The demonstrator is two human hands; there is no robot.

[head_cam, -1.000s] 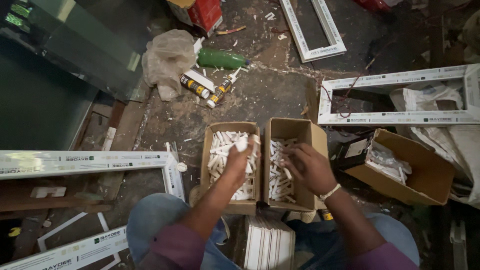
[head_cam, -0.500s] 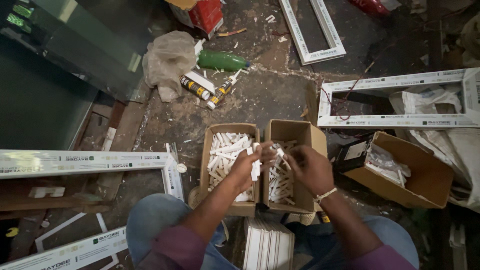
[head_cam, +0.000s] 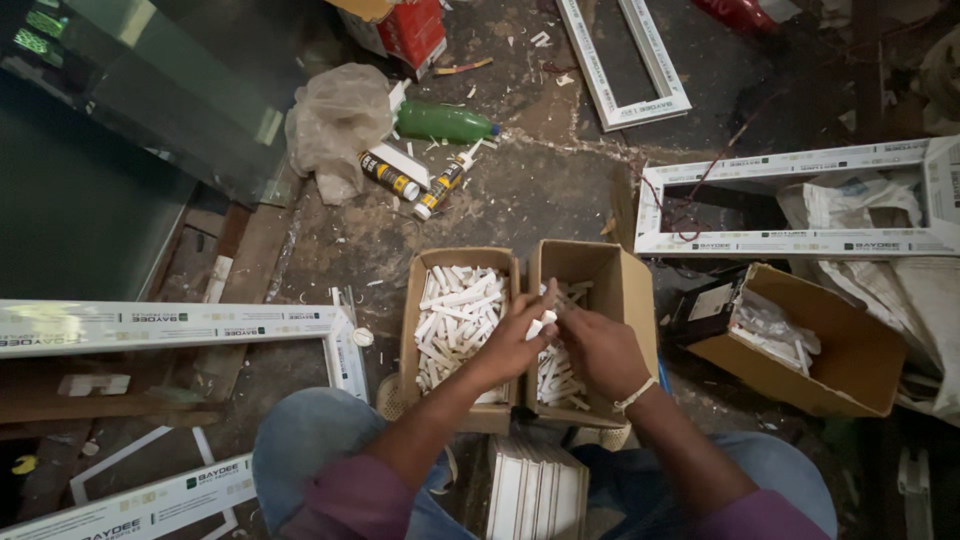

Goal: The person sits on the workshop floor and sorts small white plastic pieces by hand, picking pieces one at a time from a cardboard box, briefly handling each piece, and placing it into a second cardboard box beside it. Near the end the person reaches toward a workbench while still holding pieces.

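Cluttered workshop floor (head_cam: 560,190), white frame sections around. Centre frame: left hand (head_cam: 515,345) pinches a small white plastic piece (head_cam: 540,323) over the divide between two cardboard boxes; right hand (head_cam: 600,350) curled beside it, touching it, fingers half closed. Left box (head_cam: 410,330) fuller than right box (head_cam: 630,300). Looks like sorting; piece needs dropping in.

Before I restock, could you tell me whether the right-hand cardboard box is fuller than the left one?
No, the left cardboard box is heaped with white strips, while the right box is partly filled.
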